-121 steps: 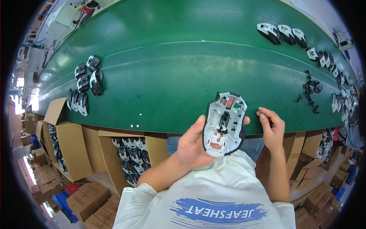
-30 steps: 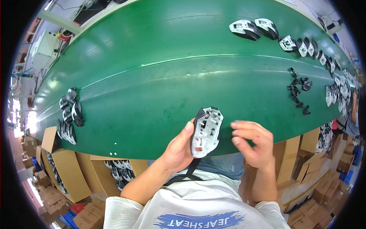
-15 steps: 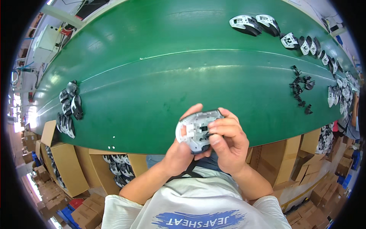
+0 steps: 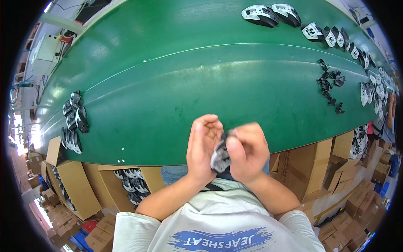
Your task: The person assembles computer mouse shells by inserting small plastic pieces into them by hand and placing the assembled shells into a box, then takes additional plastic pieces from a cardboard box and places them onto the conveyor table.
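A computer mouse shell, grey-white and black, is tipped on edge between my hands above the near table edge; motion blurs it. My left hand cups its left side, fingers curled upward and palm toward the shell. Around its right side my right hand is closed, thumb and fingers pinching near its upper end. Whether a small part sits in that pinch is hidden. Small black plastic parts lie in a loose cluster on the right of the green table.
More mouse shells line the far right edge. Another group of mouse shells lies at the left. Below the near edge stand open cartons, one with packed shells. Small white bits lie near the front edge. Someone's arm shows far right.
The mouse shell has turned from lying face-up to standing on edge. My right hand has closed into a tighter pinch, and my left fingers now show upright. The view has shifted slightly.
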{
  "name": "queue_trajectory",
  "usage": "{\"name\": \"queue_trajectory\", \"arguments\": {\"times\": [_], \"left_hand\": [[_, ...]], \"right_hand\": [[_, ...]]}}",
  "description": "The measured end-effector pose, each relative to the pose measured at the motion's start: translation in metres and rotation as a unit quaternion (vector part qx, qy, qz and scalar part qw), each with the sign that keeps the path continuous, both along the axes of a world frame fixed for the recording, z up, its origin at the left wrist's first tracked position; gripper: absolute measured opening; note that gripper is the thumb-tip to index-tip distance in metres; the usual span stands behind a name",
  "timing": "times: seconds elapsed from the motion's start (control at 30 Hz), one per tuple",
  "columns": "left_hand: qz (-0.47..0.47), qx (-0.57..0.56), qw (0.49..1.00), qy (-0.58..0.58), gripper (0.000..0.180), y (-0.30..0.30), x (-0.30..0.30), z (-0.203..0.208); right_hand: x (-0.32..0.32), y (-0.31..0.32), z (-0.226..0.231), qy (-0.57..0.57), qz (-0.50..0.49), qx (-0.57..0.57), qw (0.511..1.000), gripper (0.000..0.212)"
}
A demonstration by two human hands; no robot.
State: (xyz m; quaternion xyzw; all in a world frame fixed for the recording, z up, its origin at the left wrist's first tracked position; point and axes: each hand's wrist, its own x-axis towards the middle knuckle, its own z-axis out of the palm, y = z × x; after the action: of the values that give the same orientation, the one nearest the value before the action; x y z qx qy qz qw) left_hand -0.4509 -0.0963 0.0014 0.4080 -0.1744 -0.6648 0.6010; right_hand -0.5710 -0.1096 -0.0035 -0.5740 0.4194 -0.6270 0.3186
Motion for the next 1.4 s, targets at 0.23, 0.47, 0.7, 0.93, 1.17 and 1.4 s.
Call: {"name": "queue_trajectory", "arguments": {"times": [0.23,0.47,0.7,0.93,1.17,1.4], "left_hand": [[-0.051,-0.203,0.953,-0.221,0.069,0.014,0.004,0.0],[-0.082,0.107,0.982,0.13,0.052,0.028,0.029,0.031],[-0.02,0.285,0.941,0.181,0.053,0.039,0.013,0.05],[-0.049,0.213,0.913,0.345,0.055,0.049,0.004,0.049],[-0.077,0.16,0.96,0.217,0.058,0.038,0.004,0.054],[-0.091,-0.08,0.982,0.147,0.063,0.019,0.025,0.044]], "right_hand": [[0.009,-0.044,0.007,-0.277,0.019,0.196,0.941,0.01],[0.001,-0.038,0.0,-0.304,0.218,0.132,0.918,0.009],[0.004,-0.034,0.01,-0.174,0.273,0.02,0.946,0.011],[0.005,-0.028,0.028,-0.208,0.3,-0.066,0.929,0.023],[-0.019,-0.017,0.055,-0.167,0.246,-0.04,0.954,0.019],[-0.035,0.011,0.078,0.049,0.22,0.165,0.96,0.017]]}}
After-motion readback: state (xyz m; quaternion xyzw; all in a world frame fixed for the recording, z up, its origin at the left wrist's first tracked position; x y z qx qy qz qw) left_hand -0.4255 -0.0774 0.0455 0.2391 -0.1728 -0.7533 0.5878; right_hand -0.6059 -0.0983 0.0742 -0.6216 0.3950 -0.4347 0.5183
